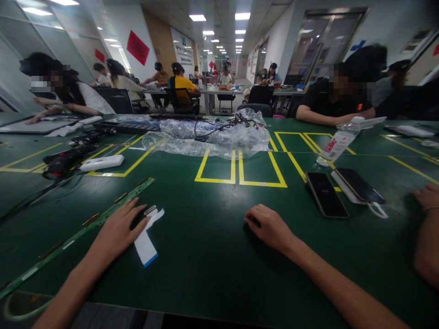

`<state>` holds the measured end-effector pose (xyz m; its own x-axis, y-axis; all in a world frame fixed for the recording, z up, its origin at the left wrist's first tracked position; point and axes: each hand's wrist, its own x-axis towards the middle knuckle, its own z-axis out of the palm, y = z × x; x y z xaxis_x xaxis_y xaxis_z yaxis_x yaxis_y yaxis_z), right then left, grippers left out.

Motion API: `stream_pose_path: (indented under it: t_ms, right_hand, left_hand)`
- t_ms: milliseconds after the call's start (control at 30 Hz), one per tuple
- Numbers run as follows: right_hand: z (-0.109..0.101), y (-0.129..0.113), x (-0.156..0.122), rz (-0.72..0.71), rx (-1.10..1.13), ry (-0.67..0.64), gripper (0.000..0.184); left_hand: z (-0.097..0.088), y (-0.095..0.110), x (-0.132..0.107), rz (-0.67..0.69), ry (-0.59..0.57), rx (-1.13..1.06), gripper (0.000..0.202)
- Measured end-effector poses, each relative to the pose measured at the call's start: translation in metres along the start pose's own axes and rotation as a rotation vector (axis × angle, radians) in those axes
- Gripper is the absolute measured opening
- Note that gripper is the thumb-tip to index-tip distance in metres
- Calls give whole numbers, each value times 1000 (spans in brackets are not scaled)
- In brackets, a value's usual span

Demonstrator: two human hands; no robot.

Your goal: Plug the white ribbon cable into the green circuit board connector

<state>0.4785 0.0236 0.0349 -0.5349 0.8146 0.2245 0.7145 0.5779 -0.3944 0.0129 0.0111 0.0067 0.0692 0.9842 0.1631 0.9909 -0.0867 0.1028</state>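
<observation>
My left hand (118,226) lies with its fingers spread, over the edge of a long, narrow green circuit board (77,241) that runs diagonally across the left of the table. Beside its thumb is a white flat ribbon cable (146,246) with a blue end and a small connector (150,210) near the top. Part of the board is hidden beneath the hand. My right hand (269,226) rests on the green tabletop, fingers loosely curled, with nothing visible in them. Its nearest objects are two phones (326,194) farther right.
Clear plastic wrap (212,137) with black cables lies across the middle. A water bottle (339,142) stands at right. Black gear (65,160) and a white device (102,162) lie left. Yellow tape (262,184) marks the table. Another person's arm (427,237) rests at far right.
</observation>
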Motion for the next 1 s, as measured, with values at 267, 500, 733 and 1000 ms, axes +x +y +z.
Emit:
stream_pose_path:
  t_ms: [267, 500, 733, 1000]
  right_hand:
    - [1, -2, 3, -7, -5, 43, 18]
    - [7, -3, 1, -14, -149, -9, 47]
    - [12, -7, -3, -24, -263, -80, 49]
    - [11, -15, -3, -23, -296, -75, 50]
  left_hand:
    - [14, 149, 35, 610, -8, -183, 38]
    - [28, 221, 62, 776, 6, -295, 36]
    - [27, 222, 57, 732, 5, -303, 35]
    - [28, 222, 56, 720, 24, -275, 34]
